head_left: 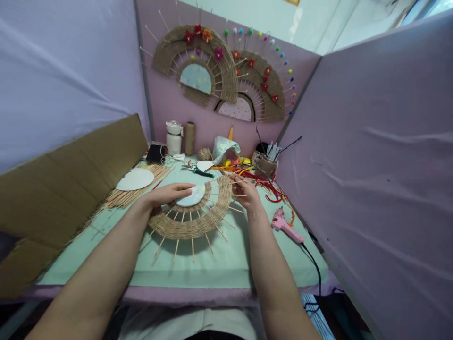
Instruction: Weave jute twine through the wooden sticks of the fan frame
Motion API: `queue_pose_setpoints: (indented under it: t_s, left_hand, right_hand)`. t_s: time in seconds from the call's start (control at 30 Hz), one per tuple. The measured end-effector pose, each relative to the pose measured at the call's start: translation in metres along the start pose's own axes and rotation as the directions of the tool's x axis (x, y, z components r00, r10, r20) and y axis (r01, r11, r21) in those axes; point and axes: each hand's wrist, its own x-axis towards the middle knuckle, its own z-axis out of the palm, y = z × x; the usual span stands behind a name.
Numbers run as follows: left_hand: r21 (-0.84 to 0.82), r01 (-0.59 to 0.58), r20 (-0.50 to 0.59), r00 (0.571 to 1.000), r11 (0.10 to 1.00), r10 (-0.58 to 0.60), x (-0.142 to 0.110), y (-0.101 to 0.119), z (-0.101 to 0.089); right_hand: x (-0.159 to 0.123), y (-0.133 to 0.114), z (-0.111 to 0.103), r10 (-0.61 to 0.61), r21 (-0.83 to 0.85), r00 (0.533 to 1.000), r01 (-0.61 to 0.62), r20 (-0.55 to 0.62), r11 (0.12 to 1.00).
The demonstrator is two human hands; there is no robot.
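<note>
A half-round woven twine fan (184,227) with thin wooden sticks poking out of its rim is held above the table. At its middle is a pale, patterned half-disc (194,197). My left hand (173,192) grips the fan by this centre, with the thumb on top of the half-disc and the other fingers hidden. Around the fan's right end, among the stick ends, my right hand (245,190) has its fingers bent and closed; the twine band and sticks hide part of them.
Pliers (200,172), a white oval (135,179) on loose sticks, and red pipe cleaners (271,191) lie behind. On the right rests a pink glue gun (288,229) with its cord. Cardboard (71,189) stands left. Finished fans (226,75) hang on the back panel.
</note>
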Motion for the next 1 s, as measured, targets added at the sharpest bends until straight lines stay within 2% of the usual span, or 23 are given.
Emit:
queue_pose_setpoints:
  t_s: [0.1, 0.2, 0.6, 0.77, 0.83, 0.87, 0.93, 1.0]
  left_hand:
    - [0.001, 0.034, 0.022, 0.999, 0.999, -0.034, 0.0, -0.001, 0.0]
    - [-0.016, 0.048, 0.055, 0.997, 0.999, -0.047, 0.0, -0.002, 0.0]
    - [-0.054, -0.029, 0.15, 0.988, 0.998, 0.037, 0.002, -0.002, 0.005]
    - [-0.031, -0.037, 0.163, 0.986, 0.999, 0.041, 0.002, -0.003, 0.006]
    - [-0.013, -0.034, 0.168, 0.985, 0.999, 0.036, 0.003, -0.004, 0.006]
    - [-0.005, -0.03, 0.171, 0.985, 1.0, 0.03, 0.004, -0.005, 0.006]
    - [0.008, -0.01, 0.165, 0.986, 1.0, 0.009, 0.005, -0.005, 0.006]
    - [0.029, 0.002, 0.153, 0.988, 1.0, -0.006, 0.006, -0.005, 0.005]
  right_hand:
    - [0.003, 0.003, -0.002, 0.049, -0.056, 0.997, -0.046, 0.06, 0.997]
    - [0.005, 0.004, -0.005, 0.038, -0.051, 0.996, -0.034, 0.076, 0.998]
    - [0.0, -0.003, -0.004, -0.001, -0.003, 0.99, 0.002, 0.141, 1.0]
    - [-0.001, -0.012, -0.004, -0.056, 0.033, 0.994, 0.053, 0.091, 0.998]
    - [-0.002, -0.013, -0.002, -0.13, -0.046, 0.991, 0.131, 0.02, 0.99]
    - [-0.003, -0.013, -0.001, -0.205, -0.125, 0.979, 0.202, -0.014, 0.971]
    - [-0.006, -0.013, 0.002, -0.406, -0.324, 0.914, 0.377, -0.025, 0.868]
    - [-0.01, -0.013, 0.004, -0.556, -0.481, 0.83, 0.508, 0.049, 0.715]
